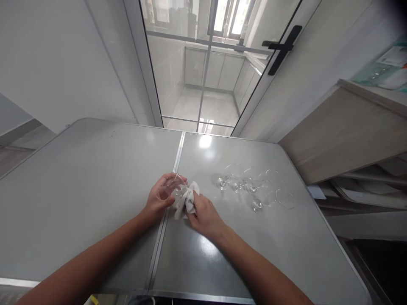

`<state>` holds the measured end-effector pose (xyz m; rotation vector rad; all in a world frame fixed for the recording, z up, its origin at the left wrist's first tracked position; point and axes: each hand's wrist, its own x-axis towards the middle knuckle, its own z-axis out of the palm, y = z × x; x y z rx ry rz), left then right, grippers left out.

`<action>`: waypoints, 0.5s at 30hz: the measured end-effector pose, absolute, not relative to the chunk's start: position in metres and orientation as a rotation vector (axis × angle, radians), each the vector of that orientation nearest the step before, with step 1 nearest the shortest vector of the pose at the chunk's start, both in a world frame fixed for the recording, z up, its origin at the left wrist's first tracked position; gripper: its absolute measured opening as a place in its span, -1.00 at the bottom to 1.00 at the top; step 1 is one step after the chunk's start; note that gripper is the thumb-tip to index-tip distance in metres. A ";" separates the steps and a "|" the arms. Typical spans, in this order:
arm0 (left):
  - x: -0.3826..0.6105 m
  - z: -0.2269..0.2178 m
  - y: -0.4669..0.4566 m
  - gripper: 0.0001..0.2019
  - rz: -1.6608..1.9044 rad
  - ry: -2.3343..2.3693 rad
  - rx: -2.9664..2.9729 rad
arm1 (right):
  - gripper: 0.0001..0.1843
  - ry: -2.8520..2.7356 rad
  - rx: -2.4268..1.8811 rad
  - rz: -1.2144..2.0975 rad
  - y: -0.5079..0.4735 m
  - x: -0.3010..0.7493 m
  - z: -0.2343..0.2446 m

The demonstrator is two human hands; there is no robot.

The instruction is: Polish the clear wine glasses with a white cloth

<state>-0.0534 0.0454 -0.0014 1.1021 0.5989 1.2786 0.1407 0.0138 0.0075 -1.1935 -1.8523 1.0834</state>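
Observation:
My left hand [159, 196] is wrapped round the bowl of a clear wine glass [176, 184], held tilted above the middle of the table. In my right hand [205, 215] a white cloth [188, 201] is bunched up and pressed against the glass, near its lower part. The cloth hides the stem and foot of that glass. To the right of my hands several more stemmed glasses stand close together on the table, among them a front one whose round foot [257, 206] shows plainly.
The grey table [95, 182] has a metal seam running across its middle. Beyond its far edge is a glass-paned door with a black handle [284, 48]. A wooden shelf unit [346, 131] holding papers borders the table's right side.

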 end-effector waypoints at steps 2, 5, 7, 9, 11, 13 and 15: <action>-0.054 -0.001 0.045 -0.40 1.277 0.608 1.127 | -0.80 -1.952 -1.283 0.859 0.013 0.140 0.008; -0.054 -0.004 0.043 -0.39 1.218 0.603 1.092 | -0.85 -1.710 -1.189 1.238 0.015 0.139 0.007; -0.055 -0.006 0.042 -0.33 1.176 0.580 1.071 | -0.73 -1.430 -1.005 1.657 0.017 0.138 0.007; -0.055 -0.006 0.042 -0.30 1.167 0.564 1.069 | -0.63 -1.269 -0.888 1.855 0.018 0.139 0.006; -0.054 -0.005 0.044 -0.33 1.190 0.565 1.078 | -0.68 -1.349 -0.949 1.736 0.018 0.141 0.006; -0.053 -0.003 0.045 -0.37 1.219 0.572 1.097 | -0.80 -1.570 -1.114 1.378 0.016 0.142 0.005; -0.053 -0.001 0.046 -0.38 1.230 0.584 1.113 | -0.89 -1.742 -1.239 1.051 0.013 0.142 0.004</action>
